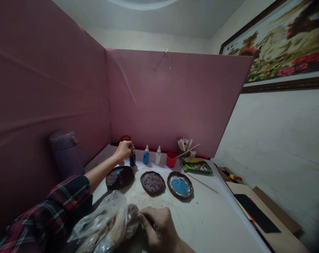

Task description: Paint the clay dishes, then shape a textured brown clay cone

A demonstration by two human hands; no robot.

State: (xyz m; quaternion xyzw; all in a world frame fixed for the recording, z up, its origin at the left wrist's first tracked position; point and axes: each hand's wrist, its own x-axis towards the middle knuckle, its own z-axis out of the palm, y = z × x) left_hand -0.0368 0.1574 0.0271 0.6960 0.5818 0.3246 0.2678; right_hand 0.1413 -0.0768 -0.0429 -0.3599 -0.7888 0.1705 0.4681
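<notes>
My left hand (124,150) reaches to the back of the table, its fingers closed round the top of a dark blue squeeze bottle (132,160). In front lies a clear plastic bag (106,214) with brown, clay-like material in it. My right hand (161,223) is closed at the bag's right edge, thumb and forefinger pinching it. Behind the bag sit three brown dishes: a dark one (121,178) with a blue patch, a middle one (152,183) with purple streaks, and a right one (180,186) filled with blue and edged in white.
A blue bottle (146,156), a white bottle (158,156) and a red cup (171,160) with a stick across it stand at the back. Beside them are a tool holder (184,144) and a green packet (197,166). A purple flask (66,153) stands left.
</notes>
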